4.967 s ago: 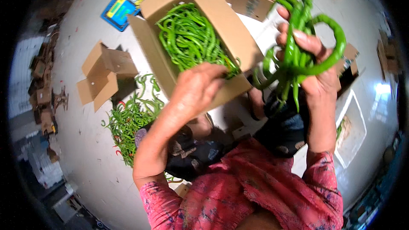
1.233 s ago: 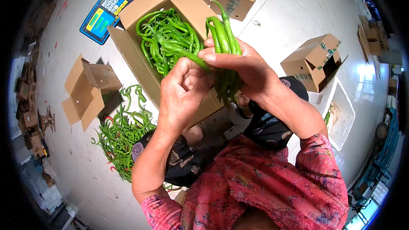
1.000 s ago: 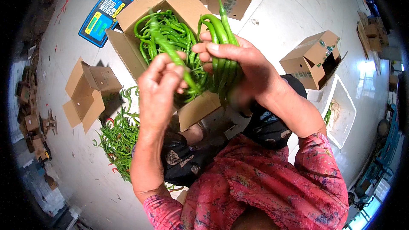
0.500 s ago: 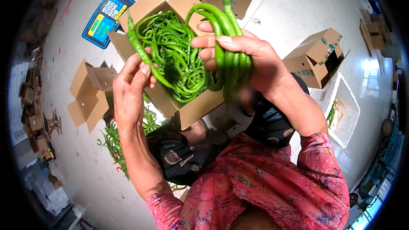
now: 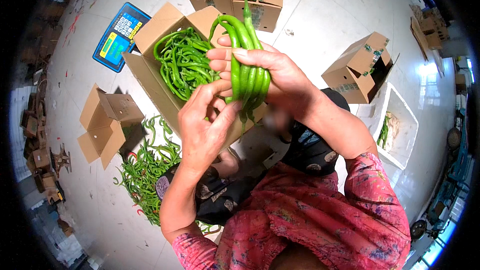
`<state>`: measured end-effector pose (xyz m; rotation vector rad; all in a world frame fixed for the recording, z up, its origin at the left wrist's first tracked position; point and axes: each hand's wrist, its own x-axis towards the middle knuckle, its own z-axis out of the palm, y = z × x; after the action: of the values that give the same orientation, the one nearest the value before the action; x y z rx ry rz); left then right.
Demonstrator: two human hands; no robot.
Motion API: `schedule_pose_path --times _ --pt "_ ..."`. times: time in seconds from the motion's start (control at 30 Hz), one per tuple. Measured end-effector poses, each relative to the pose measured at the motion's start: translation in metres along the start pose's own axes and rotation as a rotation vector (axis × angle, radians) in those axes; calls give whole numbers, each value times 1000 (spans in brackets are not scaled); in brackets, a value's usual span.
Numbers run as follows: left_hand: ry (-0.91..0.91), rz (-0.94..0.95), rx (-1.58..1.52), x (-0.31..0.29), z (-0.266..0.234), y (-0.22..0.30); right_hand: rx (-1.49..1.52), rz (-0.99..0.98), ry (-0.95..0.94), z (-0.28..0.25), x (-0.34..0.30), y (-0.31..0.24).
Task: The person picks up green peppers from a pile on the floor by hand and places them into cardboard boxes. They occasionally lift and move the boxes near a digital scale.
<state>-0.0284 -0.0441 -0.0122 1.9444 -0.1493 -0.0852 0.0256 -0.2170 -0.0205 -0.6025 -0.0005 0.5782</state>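
Observation:
My right hand (image 5: pixel 280 72) is closed round a bunch of long green chili peppers (image 5: pixel 246 72), its thumb lying across them and a few stems sticking up above. My left hand (image 5: pixel 202 120) meets the bunch from the lower left, thumb and fingers bent in against the peppers' lower part. Its fingertips are partly hidden behind the bunch. Below both hands stands an open cardboard box (image 5: pixel 155 85) holding many green chili peppers (image 5: pixel 185 62). My hands and the bunch cover the box's right side.
A loose heap of green chili peppers (image 5: pixel 150 180), with a few red ones, lies on the floor at left. Beside it is an open cardboard box (image 5: pixel 107 132). A blue scale panel (image 5: pixel 120 37), taped boxes (image 5: pixel 257 7), another box (image 5: pixel 352 67) and a white bin (image 5: pixel 407 137) stand around.
My left hand has moved right and down to the bunch. The single chili pepper it held is no longer seen apart from the others. My right hand keeps its hold.

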Motion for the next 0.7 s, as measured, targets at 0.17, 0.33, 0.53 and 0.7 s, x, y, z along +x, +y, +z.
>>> schedule_pose_path --times 0.17,0.33,0.53,0.7 --pt "-111 -229 -519 2 3 -4 -96 -42 -32 -1 1 8" --pt "-62 -253 -496 4 -28 -10 -22 -58 42 1 1 -2" --pt "-51 -204 -469 17 -53 -26 12 -161 50 -12 -10 -29" --pt "-93 -192 -624 20 -55 -29 19 -180 16 -14 -13 -33"
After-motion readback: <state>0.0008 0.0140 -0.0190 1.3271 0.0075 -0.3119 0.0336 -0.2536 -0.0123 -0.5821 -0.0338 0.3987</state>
